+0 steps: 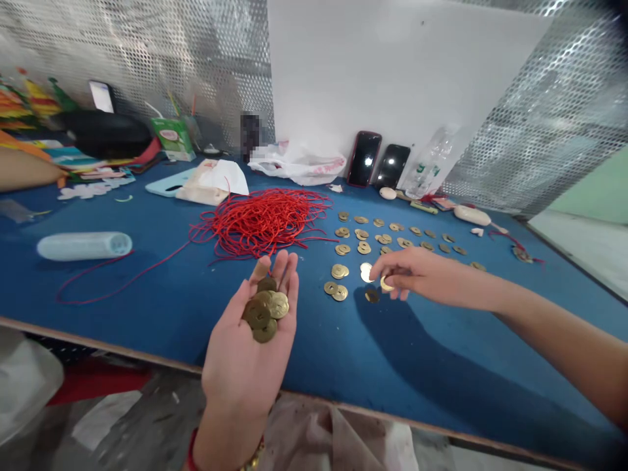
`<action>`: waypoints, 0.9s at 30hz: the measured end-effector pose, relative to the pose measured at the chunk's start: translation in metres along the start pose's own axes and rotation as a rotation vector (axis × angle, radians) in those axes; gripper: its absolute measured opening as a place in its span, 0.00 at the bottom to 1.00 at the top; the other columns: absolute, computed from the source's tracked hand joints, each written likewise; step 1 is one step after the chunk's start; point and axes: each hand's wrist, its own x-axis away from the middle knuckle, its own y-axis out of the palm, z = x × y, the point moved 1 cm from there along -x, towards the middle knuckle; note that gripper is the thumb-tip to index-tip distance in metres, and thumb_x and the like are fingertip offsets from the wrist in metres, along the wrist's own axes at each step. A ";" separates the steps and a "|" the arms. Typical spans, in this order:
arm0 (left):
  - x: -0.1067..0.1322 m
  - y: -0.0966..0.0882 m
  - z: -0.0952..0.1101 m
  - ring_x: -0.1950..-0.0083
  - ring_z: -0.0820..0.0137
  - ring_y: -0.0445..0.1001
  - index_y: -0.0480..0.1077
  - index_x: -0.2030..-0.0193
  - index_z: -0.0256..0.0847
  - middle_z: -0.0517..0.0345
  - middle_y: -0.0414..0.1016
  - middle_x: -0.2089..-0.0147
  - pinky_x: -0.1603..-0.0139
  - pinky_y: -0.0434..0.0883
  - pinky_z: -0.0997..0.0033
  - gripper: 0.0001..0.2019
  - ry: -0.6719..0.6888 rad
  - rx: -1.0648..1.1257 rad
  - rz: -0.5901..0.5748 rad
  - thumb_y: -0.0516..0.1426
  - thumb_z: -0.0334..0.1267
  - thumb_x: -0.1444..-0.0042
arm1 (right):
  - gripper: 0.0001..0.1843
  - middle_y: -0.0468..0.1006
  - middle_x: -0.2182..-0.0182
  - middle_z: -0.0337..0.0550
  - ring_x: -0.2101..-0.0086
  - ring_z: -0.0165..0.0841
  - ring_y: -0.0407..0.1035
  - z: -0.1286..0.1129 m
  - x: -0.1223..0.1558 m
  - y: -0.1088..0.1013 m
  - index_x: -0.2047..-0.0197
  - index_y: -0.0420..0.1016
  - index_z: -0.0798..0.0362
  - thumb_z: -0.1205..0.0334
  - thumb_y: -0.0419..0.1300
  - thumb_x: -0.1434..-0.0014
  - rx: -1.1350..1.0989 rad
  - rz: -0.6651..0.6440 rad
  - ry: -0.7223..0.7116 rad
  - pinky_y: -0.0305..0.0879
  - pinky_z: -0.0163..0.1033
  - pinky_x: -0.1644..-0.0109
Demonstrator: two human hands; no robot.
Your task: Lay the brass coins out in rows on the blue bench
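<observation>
Brassy coins (265,314) lie heaped in our left hand (251,366), which we hold palm up above the near part of the blue table (157,327); its fingers curl slightly upward, opened around the pile and not closed over it. Our right hand (424,278) hangs palm down over the table, its fingers bent inward and nearly together, with one coin (386,284) pinched between them. Just beside its index fingertip lies a pair (366,272); whether we touch it, we cannot tell. One dark disc (371,296) lies in our hand's shadow. Past that hand, rough rows (364,248) spread across the table, some coins single, others overlapping. Left of them sits a loose tangle of red cord (275,219), one strand trailing toward a pale tube (83,246). Behind, we see a white bag (299,163), two phones (364,159) leaning on a white board (392,72), and a clear bottle (432,163).
</observation>
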 end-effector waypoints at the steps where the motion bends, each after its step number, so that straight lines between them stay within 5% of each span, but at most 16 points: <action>1: 0.001 0.001 0.000 0.41 0.55 0.71 0.71 0.52 0.33 0.40 0.77 0.47 0.49 0.77 0.58 0.18 0.001 0.001 0.005 0.42 0.32 0.34 | 0.11 0.76 0.70 0.41 0.71 0.31 0.74 0.001 -0.001 0.001 0.58 0.71 0.54 0.67 0.53 0.44 -0.040 0.008 0.005 0.69 0.36 0.66; 9: 0.005 0.007 -0.001 0.42 0.54 0.71 0.70 0.48 0.32 0.38 0.77 0.49 0.51 0.78 0.58 0.18 -0.013 -0.011 0.060 0.42 0.31 0.34 | 0.04 0.80 0.73 0.41 0.71 0.32 0.75 0.007 -0.007 0.014 0.67 0.75 0.54 0.66 0.59 0.48 -0.113 0.075 -0.111 0.70 0.35 0.67; 21: 0.030 0.025 -0.049 0.45 0.52 0.74 0.67 0.45 0.26 0.30 0.76 0.49 0.53 0.79 0.55 0.19 -0.383 0.011 0.132 0.41 0.29 0.35 | 0.07 0.76 0.76 0.39 0.75 0.27 0.67 0.020 -0.005 0.028 0.68 0.77 0.56 0.61 0.63 0.48 -0.140 0.275 -0.179 0.62 0.32 0.72; 27: 0.032 0.028 -0.062 0.46 0.53 0.75 0.64 0.43 0.25 0.31 0.77 0.52 0.52 0.79 0.57 0.18 -0.408 -0.070 0.159 0.43 0.28 0.36 | 0.09 0.65 0.80 0.34 0.77 0.27 0.58 0.013 0.002 0.022 0.66 0.76 0.54 0.58 0.59 0.42 0.009 0.528 -0.247 0.54 0.33 0.72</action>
